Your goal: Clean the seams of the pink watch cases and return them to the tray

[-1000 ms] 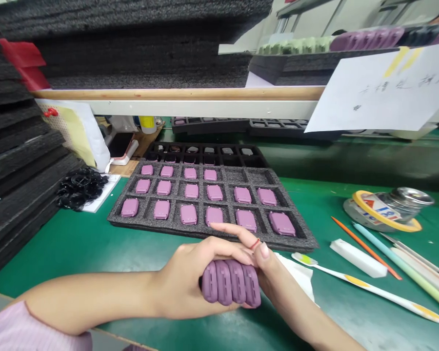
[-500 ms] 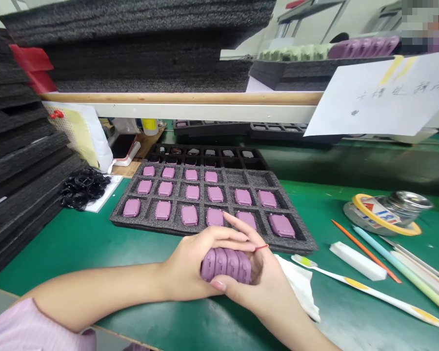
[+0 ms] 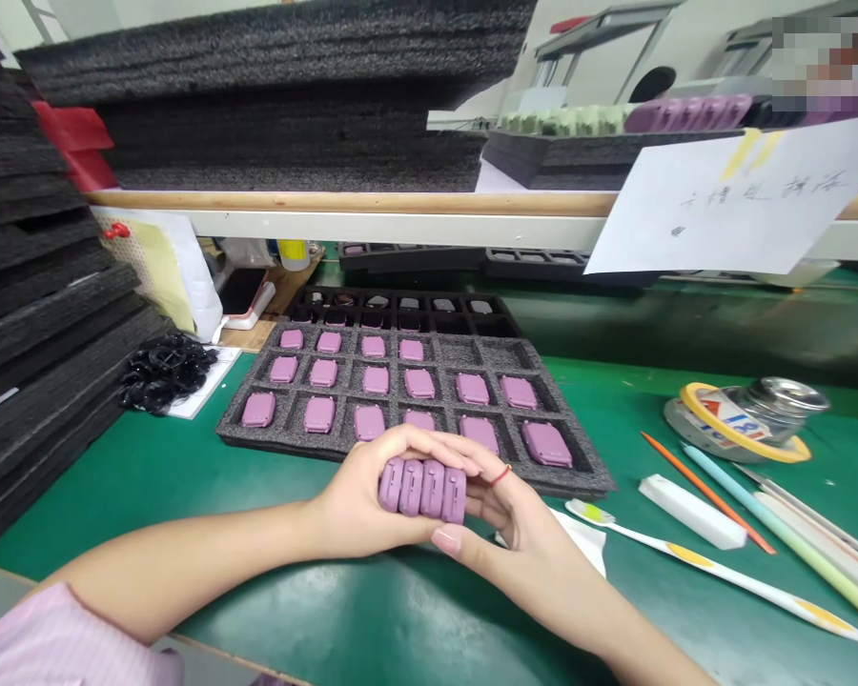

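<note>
Several purple watch cases [image 3: 422,491] stand side by side in a row between my two hands, their edges facing me. My left hand [image 3: 357,505] wraps round the row from the left, fingers over the top and thumb below. From the right, my right hand [image 3: 519,514] curves about the other end, its fingertips over my left fingers and its thumb at the row's lower edge. Just behind my hands lies a black foam tray [image 3: 429,357] with more purple cases in its compartments. A white cloth [image 3: 587,543] lies partly hidden behind my right hand.
To the right lie a toothbrush [image 3: 701,557], a white block [image 3: 692,512], an orange stick [image 3: 707,491] and a metal-topped jar [image 3: 750,419]. Black rings [image 3: 168,372] lie left. Stacked foam trays [image 3: 35,286] and a low shelf [image 3: 400,227] border the bench.
My hands and the row of cases have shifted slightly left and up in view. The right hand has loosened, with its palm farther from the row's right end.
</note>
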A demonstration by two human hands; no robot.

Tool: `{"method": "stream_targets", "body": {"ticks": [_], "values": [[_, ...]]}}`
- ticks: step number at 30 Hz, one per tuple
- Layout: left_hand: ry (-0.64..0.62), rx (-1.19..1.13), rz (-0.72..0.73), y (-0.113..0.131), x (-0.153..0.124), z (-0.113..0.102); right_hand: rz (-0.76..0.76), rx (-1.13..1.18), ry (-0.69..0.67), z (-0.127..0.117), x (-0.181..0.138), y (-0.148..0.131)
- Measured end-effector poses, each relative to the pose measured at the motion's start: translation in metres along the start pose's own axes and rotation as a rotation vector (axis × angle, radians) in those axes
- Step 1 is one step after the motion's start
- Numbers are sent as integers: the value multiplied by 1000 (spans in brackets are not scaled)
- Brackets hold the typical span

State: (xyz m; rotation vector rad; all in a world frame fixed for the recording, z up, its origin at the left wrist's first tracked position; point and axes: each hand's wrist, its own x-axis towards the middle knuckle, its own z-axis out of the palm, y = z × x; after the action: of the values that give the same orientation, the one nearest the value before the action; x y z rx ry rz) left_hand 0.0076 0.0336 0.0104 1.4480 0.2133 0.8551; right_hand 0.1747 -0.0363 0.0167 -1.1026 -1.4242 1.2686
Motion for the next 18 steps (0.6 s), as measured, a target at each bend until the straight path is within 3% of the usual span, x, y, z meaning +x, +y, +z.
{"method": "stream_targets", "body": {"ticks": [7,15,18], "values": [[-35,-11,77,-2,3,-1,26,15,-11,1,-1,2],[6,127,56,-1,3,1,65,64,0,2,0,1],[36,228,57,-4,0,1,-3,11,58,6,2,5]]}}
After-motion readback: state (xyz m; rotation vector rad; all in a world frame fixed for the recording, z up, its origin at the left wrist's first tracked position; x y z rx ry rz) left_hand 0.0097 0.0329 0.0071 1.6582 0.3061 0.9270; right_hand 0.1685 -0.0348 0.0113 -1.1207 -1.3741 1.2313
